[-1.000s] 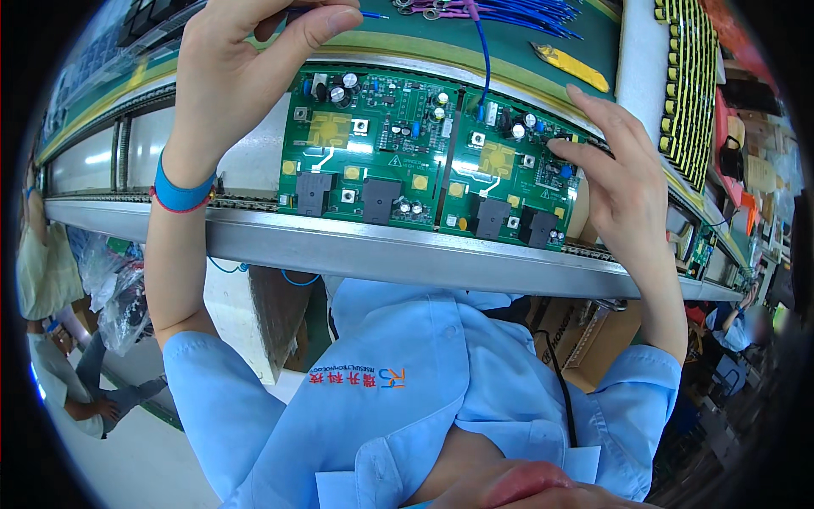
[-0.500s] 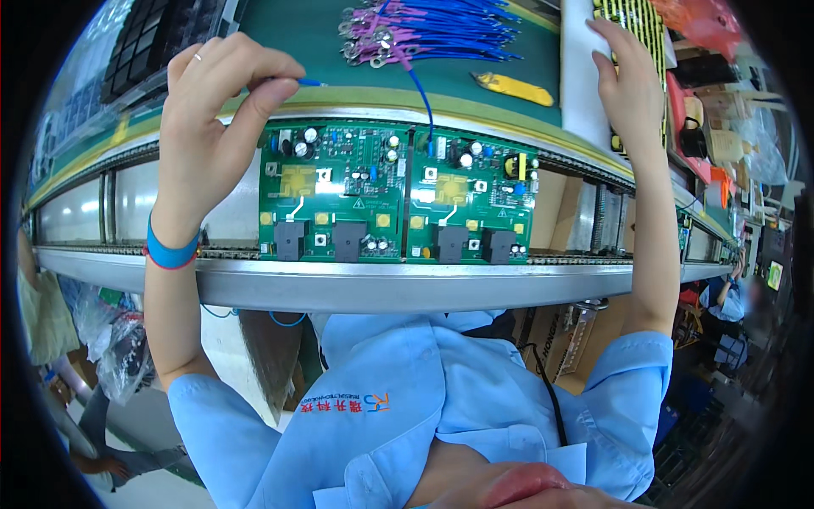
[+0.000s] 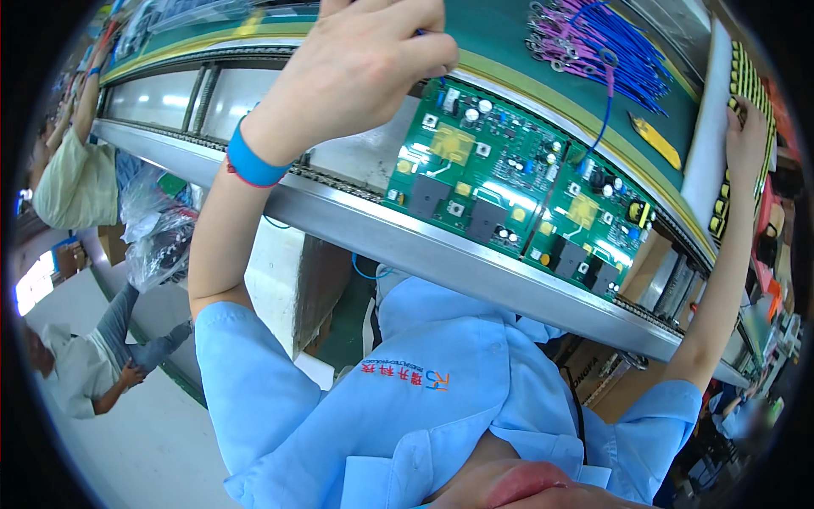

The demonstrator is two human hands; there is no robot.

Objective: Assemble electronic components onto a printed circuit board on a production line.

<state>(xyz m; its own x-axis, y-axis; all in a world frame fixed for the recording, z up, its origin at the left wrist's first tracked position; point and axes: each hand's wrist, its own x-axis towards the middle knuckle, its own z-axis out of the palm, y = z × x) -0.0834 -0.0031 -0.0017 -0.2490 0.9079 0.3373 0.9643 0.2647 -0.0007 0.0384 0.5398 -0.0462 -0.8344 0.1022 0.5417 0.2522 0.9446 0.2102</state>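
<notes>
My left hand (image 3: 365, 72) is over the far edge of the left green circuit board (image 3: 513, 174), fingers pinched. A bit of blue wire (image 3: 421, 32) shows at its fingers; the rest is hidden. Beside that board sits a second circuit board (image 3: 566, 227), with a blue wire (image 3: 605, 123) standing up from its far edge. At the far right my right hand (image 3: 746, 146) reaches onto a white tray of yellow-and-black components (image 3: 719, 204). Its fingertips close around one of these components, partly hidden by the fingers.
Both boards rest on a conveyor with metal rails (image 3: 475, 263). Behind it, a green mat (image 3: 500, 42) carries a bundle of blue wires with ring terminals (image 3: 632, 59) and a yellow cutter knife (image 3: 655, 142). Other people (image 3: 80, 182) are at the left.
The view has turned, so the boards appear tilted and farther right. My left hand has come to the left board's far edge with the blue wire. My right hand has closed at the component tray.
</notes>
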